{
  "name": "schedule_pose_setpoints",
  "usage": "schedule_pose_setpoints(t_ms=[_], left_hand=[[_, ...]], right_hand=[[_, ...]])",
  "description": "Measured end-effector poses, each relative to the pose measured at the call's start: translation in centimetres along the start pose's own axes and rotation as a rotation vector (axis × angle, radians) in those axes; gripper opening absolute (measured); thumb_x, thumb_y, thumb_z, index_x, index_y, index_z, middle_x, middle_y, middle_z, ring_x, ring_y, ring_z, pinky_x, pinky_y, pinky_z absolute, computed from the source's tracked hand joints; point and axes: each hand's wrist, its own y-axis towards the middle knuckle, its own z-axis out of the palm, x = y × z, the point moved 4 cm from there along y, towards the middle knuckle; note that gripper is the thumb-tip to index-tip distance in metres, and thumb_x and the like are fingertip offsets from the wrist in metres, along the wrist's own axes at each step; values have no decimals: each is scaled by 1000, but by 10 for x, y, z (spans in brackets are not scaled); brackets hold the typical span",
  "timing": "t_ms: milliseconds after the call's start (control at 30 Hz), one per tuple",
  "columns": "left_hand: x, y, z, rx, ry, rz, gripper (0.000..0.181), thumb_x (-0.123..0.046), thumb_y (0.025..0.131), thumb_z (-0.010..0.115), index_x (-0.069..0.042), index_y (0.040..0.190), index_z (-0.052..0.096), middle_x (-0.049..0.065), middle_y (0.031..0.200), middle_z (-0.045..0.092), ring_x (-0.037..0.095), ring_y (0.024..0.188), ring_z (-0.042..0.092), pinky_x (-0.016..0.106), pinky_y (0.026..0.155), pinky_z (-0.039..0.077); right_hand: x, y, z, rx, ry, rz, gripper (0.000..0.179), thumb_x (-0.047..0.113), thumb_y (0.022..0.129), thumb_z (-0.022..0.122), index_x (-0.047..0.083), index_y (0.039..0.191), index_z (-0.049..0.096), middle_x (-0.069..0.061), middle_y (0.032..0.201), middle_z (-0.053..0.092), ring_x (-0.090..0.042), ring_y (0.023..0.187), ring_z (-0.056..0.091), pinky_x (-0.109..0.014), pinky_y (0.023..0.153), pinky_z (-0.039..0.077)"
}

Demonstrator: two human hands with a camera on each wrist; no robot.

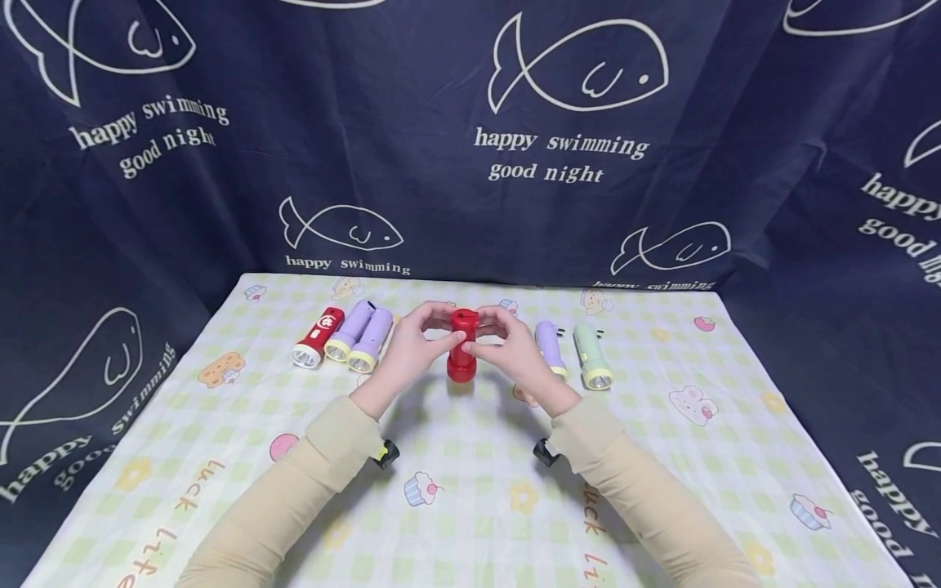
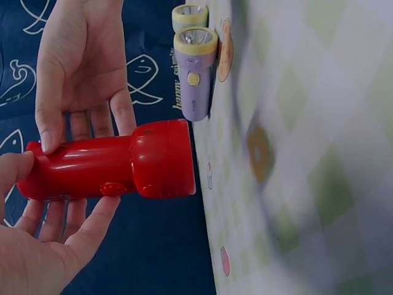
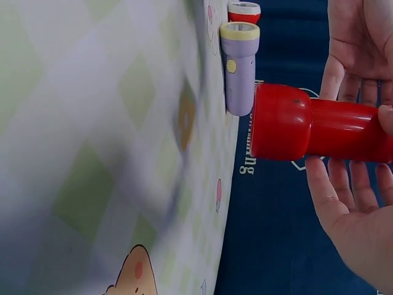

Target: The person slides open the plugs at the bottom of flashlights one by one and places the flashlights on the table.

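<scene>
Both hands hold a red flashlight (image 1: 461, 363) upright between them, its wide head end downward. My left hand (image 1: 413, 343) grips it from the left, thumb on the near side and fingers behind. From the right, my right hand (image 1: 510, 347) grips it in the same way. The left wrist view shows a red button (image 2: 112, 188) on the barrel. Whether the wide end touches the table cannot be told.
Left of the hands lie a red flashlight (image 1: 327, 327) with a white rim and two purple flashlights (image 1: 356, 323). To the right lie another purple flashlight (image 1: 548, 339) and a green flashlight (image 1: 590, 347). A dark curtain (image 1: 456, 180) hangs behind the checked tablecloth (image 1: 470, 539).
</scene>
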Motion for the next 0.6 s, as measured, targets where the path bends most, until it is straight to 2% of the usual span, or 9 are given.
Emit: schedule_pose_setpoints(t_ms=[67, 100, 167, 300, 400, 600], left_hand=[[-1, -1, 1, 6, -9, -3, 36, -14, 81, 74, -6, 114, 61, 11, 105, 68, 23, 98, 63, 42, 94, 46], [3, 0, 2, 9, -20, 2, 36, -16, 81, 75, -8, 114, 61, 10, 105, 68, 21, 98, 63, 40, 93, 47], [2, -2, 4, 17, -47, 2, 35, -14, 81, 75, -8, 113, 61, 9, 104, 67, 19, 98, 63, 37, 90, 51], [2, -3, 8, 42, -111, -8, 35, -10, 81, 74, -7, 114, 60, 10, 107, 65, 19, 101, 61, 33, 83, 56], [0, -4, 11, 57, -133, -19, 36, -6, 82, 72, -4, 115, 59, 14, 108, 64, 22, 102, 61, 31, 83, 56], [-26, -12, 10, 79, -128, -24, 34, 0, 82, 69, 3, 115, 58, 20, 109, 63, 29, 104, 60, 32, 84, 55]], right_hand=[[0, -1, -1, 0, 11, -2, 48, 7, 80, 75, -1, 122, 53, -17, 115, 62, -32, 107, 59, -41, 95, 48], [0, -2, -2, 3, 23, -3, 48, 7, 79, 75, 0, 122, 53, -17, 115, 62, -32, 107, 58, -40, 94, 49], [0, -3, -3, 4, 33, -16, 48, 6, 79, 75, 1, 122, 53, -16, 116, 61, -31, 108, 58, -37, 92, 50], [-1, -5, -6, 7, 51, -42, 47, 2, 79, 74, 0, 121, 54, -14, 114, 61, -30, 107, 57, -33, 87, 53], [-2, -6, -7, 10, 70, -51, 46, -1, 78, 73, -2, 120, 54, -14, 113, 61, -30, 106, 58, -31, 83, 55], [-4, -7, -8, 17, 94, -60, 46, -2, 78, 73, -3, 119, 54, -16, 112, 61, -34, 106, 57, -29, 80, 56]])
